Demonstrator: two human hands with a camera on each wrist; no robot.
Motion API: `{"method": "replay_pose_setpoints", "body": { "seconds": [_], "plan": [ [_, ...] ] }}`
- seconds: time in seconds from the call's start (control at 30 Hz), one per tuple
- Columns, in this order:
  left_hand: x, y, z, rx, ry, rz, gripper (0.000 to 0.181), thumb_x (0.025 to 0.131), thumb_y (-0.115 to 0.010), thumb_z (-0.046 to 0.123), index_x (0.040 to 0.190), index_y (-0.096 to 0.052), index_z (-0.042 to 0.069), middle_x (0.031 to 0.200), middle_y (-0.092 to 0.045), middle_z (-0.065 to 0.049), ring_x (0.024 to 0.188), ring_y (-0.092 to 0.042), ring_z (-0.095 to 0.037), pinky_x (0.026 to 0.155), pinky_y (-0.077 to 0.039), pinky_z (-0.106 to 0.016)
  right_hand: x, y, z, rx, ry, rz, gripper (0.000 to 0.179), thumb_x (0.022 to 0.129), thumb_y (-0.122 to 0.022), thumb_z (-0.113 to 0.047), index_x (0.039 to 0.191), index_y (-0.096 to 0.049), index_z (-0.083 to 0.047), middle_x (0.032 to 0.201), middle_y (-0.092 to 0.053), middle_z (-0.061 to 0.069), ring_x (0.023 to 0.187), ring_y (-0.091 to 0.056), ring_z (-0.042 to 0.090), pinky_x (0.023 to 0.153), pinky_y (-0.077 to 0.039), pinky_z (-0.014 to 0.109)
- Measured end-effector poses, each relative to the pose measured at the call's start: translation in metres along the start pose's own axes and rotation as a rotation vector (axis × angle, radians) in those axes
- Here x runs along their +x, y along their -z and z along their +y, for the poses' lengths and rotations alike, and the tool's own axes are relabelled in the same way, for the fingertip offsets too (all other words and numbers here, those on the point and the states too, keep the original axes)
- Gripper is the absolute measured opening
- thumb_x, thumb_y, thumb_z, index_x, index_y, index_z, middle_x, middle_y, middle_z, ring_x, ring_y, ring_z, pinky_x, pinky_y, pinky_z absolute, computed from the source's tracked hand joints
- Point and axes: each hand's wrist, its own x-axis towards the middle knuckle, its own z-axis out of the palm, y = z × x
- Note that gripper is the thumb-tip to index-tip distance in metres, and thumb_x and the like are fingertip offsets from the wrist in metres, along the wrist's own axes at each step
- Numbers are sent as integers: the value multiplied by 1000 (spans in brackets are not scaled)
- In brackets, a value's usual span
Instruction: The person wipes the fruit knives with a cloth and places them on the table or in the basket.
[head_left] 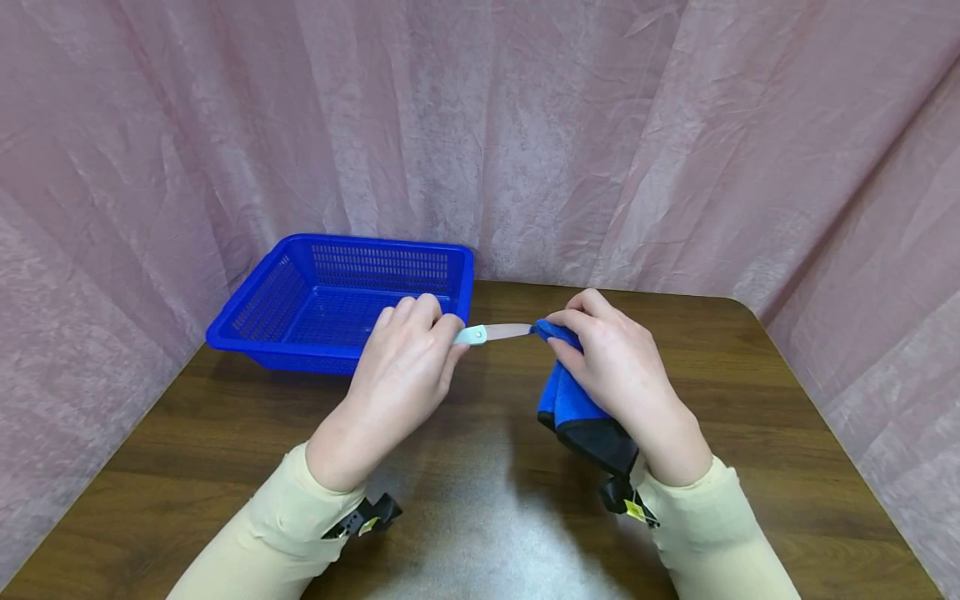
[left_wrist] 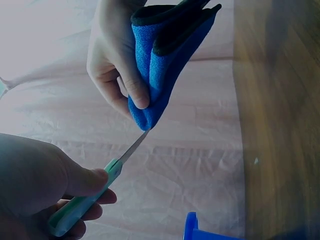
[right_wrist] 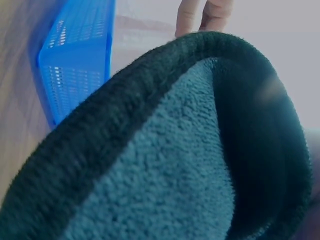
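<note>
My left hand (head_left: 405, 358) grips the pale green handle of a knife (head_left: 472, 335), its thumb lying along the handle in the left wrist view. The narrow blade (left_wrist: 134, 146) points toward my right hand (head_left: 621, 360). That hand pinches a folded blue cloth (left_wrist: 161, 82) with black edging, thumb on one side and fingers behind. At the pinched end of the cloth the blade's tip meets the fabric, and the very point is hidden. Loose folds of the cloth hang below the right hand, and its dark border (right_wrist: 105, 135) fills much of the right wrist view.
A blue plastic basket (head_left: 262, 354) with slotted walls stands at the back left of the brown wooden table (head_left: 480, 517), just behind the left hand. Pink curtains (head_left: 540, 142) hang along the table's back and sides. Each wrist carries a small black camera.
</note>
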Motion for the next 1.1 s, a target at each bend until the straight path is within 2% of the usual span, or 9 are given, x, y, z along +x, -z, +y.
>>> {"method": "replay_pose_setpoints", "body": {
  "seconds": [0.3,0.57,0.8,1.1],
  "plan": [
    [0,0,1,4,12,-5,15,97,-85,14,100,-74,4,90,-56,-9,77,-52,-34,67,-39,-43,-1,2,3,-12,-14,2,23,100,-80,-15,123,-83,-10,119,-68,7,99,-71,27,80,-59,52],
    [0,-1,0,-18,45,-19,15,96,-86,14,97,-75,4,99,-61,-13,83,-54,-36,71,-44,-47,-2,4,2,-8,-10,13,23,100,-80,-14,123,-83,-10,119,-68,7,99,-72,27,80,-59,52],
    [-1,-1,-3,7,47,-7,17,95,-87,14,95,-75,3,91,-59,-11,77,-54,-36,66,-44,-47,0,5,1,-3,-10,15,23,101,-79,-14,123,-83,-10,120,-68,7,99,-72,28,80,-59,53],
    [-2,-3,-6,5,63,-31,18,95,-87,14,93,-74,2,86,-59,-10,75,-55,-35,63,-46,-45,-2,5,2,1,-29,15,25,101,-79,-14,126,-82,-10,121,-68,7,99,-71,29,81,-58,53]
  ]
}}
